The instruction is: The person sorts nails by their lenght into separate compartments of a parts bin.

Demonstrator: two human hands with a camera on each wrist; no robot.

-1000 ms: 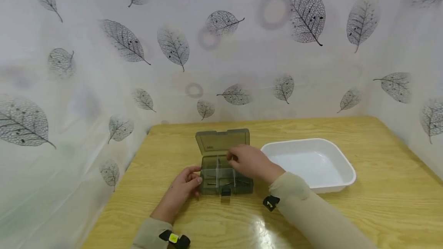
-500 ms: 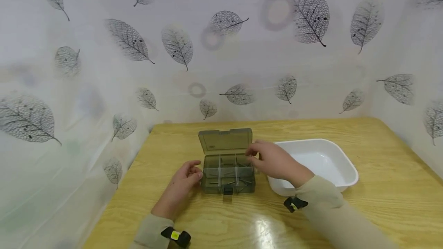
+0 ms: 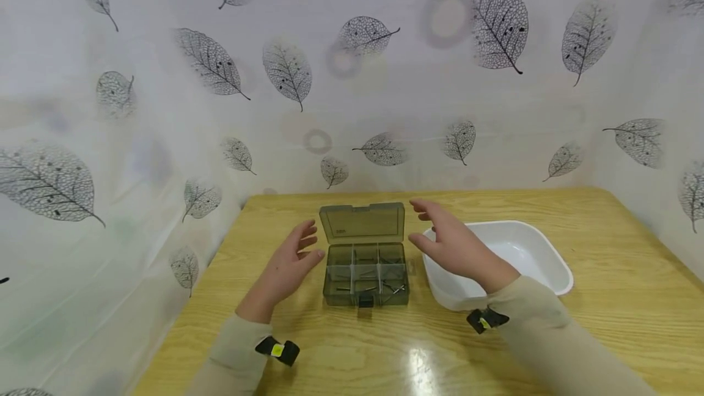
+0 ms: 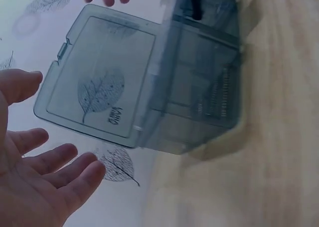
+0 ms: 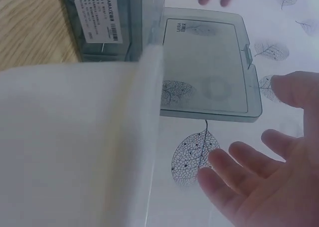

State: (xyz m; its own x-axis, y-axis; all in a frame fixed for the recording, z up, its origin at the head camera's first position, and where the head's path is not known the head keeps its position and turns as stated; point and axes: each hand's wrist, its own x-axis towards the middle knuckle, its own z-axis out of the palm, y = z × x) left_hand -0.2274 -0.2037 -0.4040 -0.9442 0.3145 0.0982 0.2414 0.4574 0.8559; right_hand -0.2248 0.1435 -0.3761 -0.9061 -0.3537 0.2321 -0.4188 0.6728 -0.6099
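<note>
A grey see-through compartment box (image 3: pixel 366 286) stands on the table with its lid (image 3: pixel 363 223) raised at the back. Thin dividers split it, and several small screw-like metal pieces (image 3: pixel 393 289) lie inside. Just left of the box hovers my left hand (image 3: pixel 286 267), fingers spread and holding nothing. On the other side my right hand (image 3: pixel 459 246) is raised between the lid and the white tray, its fingers apart and bare. Both wrist views show the palms, left (image 4: pixel 45 182) and right (image 5: pixel 269 172), facing the lid without contact.
A white plastic tray (image 3: pixel 555 261) sits right of the box, partly behind my right forearm. The wooden table (image 3: pixel 341 347) ends at a leaf-patterned curtain (image 3: pixel 385 96) at the back and sides. A printed label (image 5: pixel 98 20) is on the box.
My right hand has come out from over the box compartments and moved right. The left hand has let go of the box's left side and lifted. Both hands have spread their fingers.
</note>
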